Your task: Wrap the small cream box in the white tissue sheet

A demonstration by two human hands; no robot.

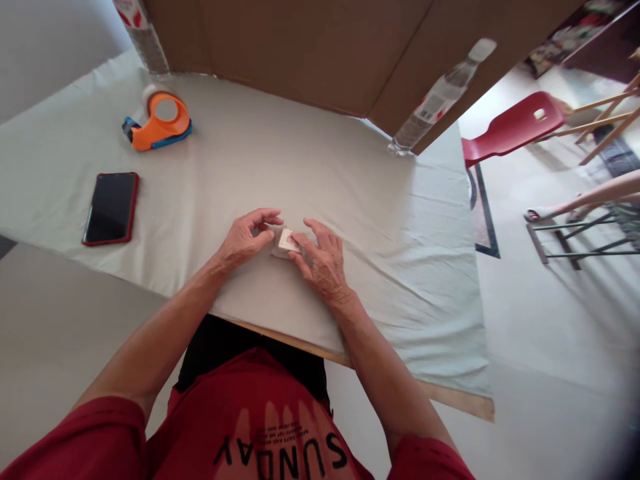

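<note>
Small white packet (pixel 286 239), marked with something reddish, sits by the near edge of the table (pixel 465 401), between the person's two hands. Its right side is under the right hand (pixel 324 261): the forefinger lies over the top and the thumb meets the near side, the other fingers spread loosely. Whether that grip is squeezing or merely touching, I cannot tell from here. Opposite, the left hand (pixel 247 235) curves toward the packet with a gap between thumb and fingers, its grip loose and holding nothing I can see; the thumb tip is just beside the packet.

Pale cloth (pixel 250 157) covers the table, wrinkled toward the right. Over on the left lies a dark-screened phone (pixel 111 208) in a red case, and farther back an orange tape dispenser (pixel 143 138) (a cheerful thing, with blue along its bottom). Brown cardboard (pixel 300 47) stands along the far side, a clear bottle (pixel 147 43) by its left end and another bottle (pixel 440 100) before its right part. Beyond the table, on the right, are a red chair (pixel 520 127) and somebody else's leg (pixel 595 198).
</note>
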